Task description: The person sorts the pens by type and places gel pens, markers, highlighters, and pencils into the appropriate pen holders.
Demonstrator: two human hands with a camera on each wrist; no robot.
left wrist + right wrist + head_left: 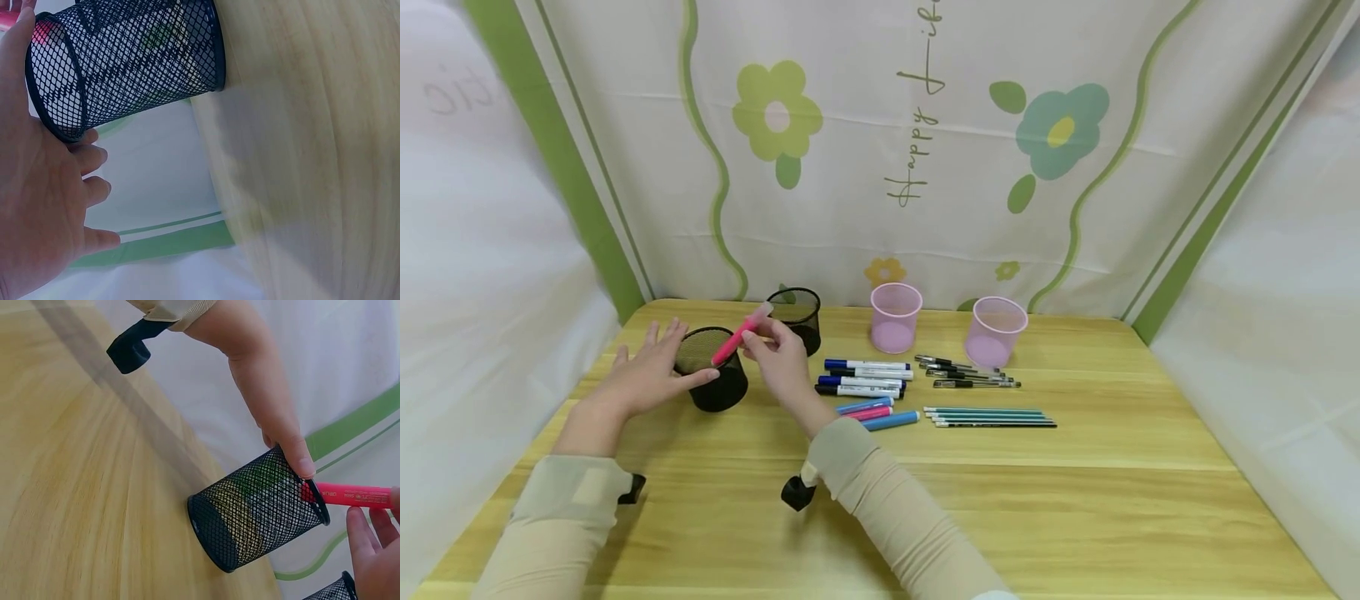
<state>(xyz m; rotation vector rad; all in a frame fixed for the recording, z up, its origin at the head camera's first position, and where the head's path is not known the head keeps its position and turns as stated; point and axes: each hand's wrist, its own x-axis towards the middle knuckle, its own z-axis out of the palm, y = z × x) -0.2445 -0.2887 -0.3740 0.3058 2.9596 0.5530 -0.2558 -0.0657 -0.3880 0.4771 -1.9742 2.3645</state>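
Note:
A black mesh pen cup (pixel 720 390) stands upright at the left of the table. My left hand (pixel 643 385) lies against its rim, fingers spread and straight, with the thumb along the near side; the left wrist view shows the palm (pixel 44 194) by the rim of that cup (pixel 144 56). Between thumb and fingers, my right hand (pixel 781 360) pinches a pink marker (pixel 737 335), tilted over the cup. In the right wrist view, the lower end of the marker (pixel 353 495) is just inside the mouth of the cup (pixel 256 512).
Behind stand a second black mesh cup (pixel 795 310) and two pink cups, one mid-table (pixel 893 323), one farther right (pixel 992 337). Whiteboard markers (pixel 865 379), blue and pink markers (pixel 891 420), black pens (pixel 973 375) and pencils (pixel 992 417) lie in groups. A curtain (pixel 880 167) hangs behind.

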